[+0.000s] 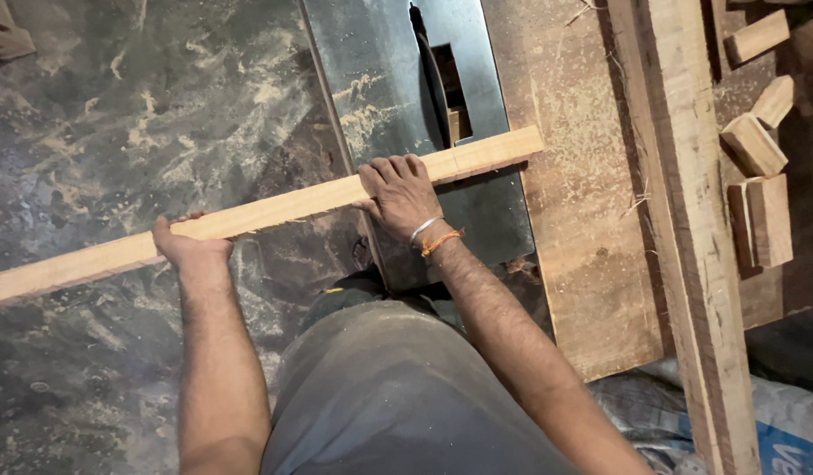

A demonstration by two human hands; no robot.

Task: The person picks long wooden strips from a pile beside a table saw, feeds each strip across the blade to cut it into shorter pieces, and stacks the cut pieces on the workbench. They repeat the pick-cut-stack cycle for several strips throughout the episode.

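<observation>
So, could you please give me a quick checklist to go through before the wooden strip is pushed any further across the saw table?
1. Left hand grips the wooden strip out over the floor: ok.
2. Right hand presses the strip down on the saw table, but sits very near the blade line: not ok.
3. Saw blade spinning or still: cannot tell.
4. Blade guard over the slot: none visible, not ok.
5. Strip's far end lies flat across the table, past the blade: ok.
6. Offcut blocks lie apart to the right, beyond the long plank: ok.
</observation>
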